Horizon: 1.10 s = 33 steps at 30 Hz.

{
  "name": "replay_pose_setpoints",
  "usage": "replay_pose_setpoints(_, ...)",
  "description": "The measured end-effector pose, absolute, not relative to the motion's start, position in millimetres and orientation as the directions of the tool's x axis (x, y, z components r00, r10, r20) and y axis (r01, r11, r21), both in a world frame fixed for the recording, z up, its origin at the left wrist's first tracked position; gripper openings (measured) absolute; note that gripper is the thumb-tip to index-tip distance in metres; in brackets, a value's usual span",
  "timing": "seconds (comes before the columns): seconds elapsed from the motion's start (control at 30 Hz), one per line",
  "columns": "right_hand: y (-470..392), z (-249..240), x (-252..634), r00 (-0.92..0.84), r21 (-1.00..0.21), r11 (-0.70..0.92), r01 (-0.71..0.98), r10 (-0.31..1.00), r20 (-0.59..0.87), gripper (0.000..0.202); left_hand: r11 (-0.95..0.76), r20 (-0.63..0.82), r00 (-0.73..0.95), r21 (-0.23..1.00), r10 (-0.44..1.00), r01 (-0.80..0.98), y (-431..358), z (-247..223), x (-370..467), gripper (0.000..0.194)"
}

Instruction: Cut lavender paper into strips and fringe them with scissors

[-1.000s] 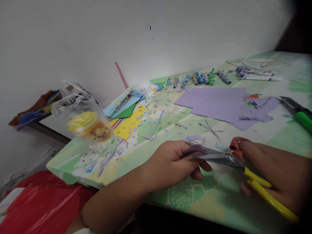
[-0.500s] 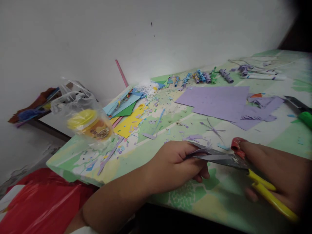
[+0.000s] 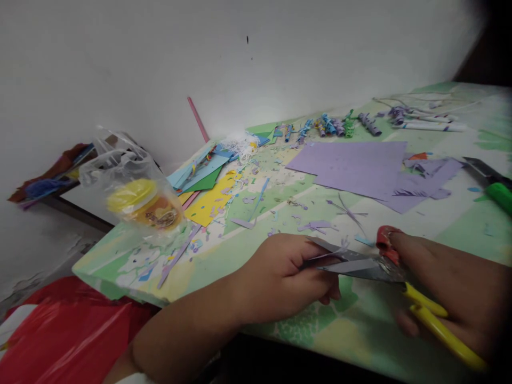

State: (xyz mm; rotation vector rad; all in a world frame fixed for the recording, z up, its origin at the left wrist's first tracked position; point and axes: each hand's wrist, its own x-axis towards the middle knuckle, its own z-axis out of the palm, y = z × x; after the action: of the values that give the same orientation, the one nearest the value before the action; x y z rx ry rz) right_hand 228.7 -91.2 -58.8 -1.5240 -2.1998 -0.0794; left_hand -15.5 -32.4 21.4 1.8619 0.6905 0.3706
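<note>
My left hand (image 3: 286, 272) is closed around a small piece of purple paper (image 3: 340, 249), of which only a thin fringed end sticks out past the fingers. My right hand (image 3: 444, 282) grips scissors (image 3: 372, 266) with one red and one yellow handle, the thumb in the red loop. Their blades point left and lie slightly apart at the fringed paper, beside my left fingers. Just beyond the hands, purple paper scraps (image 3: 318, 225) and a thin-stranded purple piece (image 3: 348, 210) lie on the table.
Purple sheets (image 3: 352, 165) lie behind the hands, with a green-handled cutter (image 3: 496, 186) at right. Curled paper rolls (image 3: 328, 125) line the back near white markers (image 3: 432, 127). A yellow-lidded cup in a plastic bag (image 3: 144, 205) stands left, near coloured sheets (image 3: 212, 200).
The scissor blades have parted a little more around the purple paper. Both hands stay in nearly the same place, and the view has shifted slightly.
</note>
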Motion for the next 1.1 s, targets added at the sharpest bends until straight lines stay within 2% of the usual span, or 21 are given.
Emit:
replay_pose_setpoints(0.13, -92.4, -65.1, 232.5, -0.405, -0.094, 0.461, 0.882, 0.846, 0.348, 0.040, -0.296, -0.071, 0.794, 0.905, 0.603, 0.306, -31.7, 22.3, -15.1, 0.019)
replay_pose_setpoints(0.37, -90.3, -63.4, 226.1, -0.437, -0.079, 0.495, 0.865, 0.822, 0.365, 0.037, -0.312, -0.043, 0.800, 0.907, 0.599, 0.283, -30.8, 21.7, -16.0, 0.021)
replay_pose_setpoints(0.6, -87.8, -63.5, 225.5, -0.455, -0.065, 0.519, 0.852, 0.796, 0.399, 0.030, -0.174, -0.119, 0.787, 0.945, 0.606, 0.277, -31.5, 22.9, -15.5, 0.018)
replay_pose_setpoints(0.8, -87.5, -62.6, 224.8, -0.436, -0.067, 0.489, 0.870, 0.825, 0.360, 0.022, -0.006, -0.198, 0.753, 0.966, 0.628, 0.259, -32.4, 24.5, -13.6, 0.013)
replay_pose_setpoints(1.1, -86.9, -61.0, 225.0, -0.467, 0.010, 0.502, 0.865, 0.798, 0.380, 0.021, 0.112, -0.255, 0.728, 0.964, 0.637, 0.239, -33.5, 23.0, -12.6, 0.008)
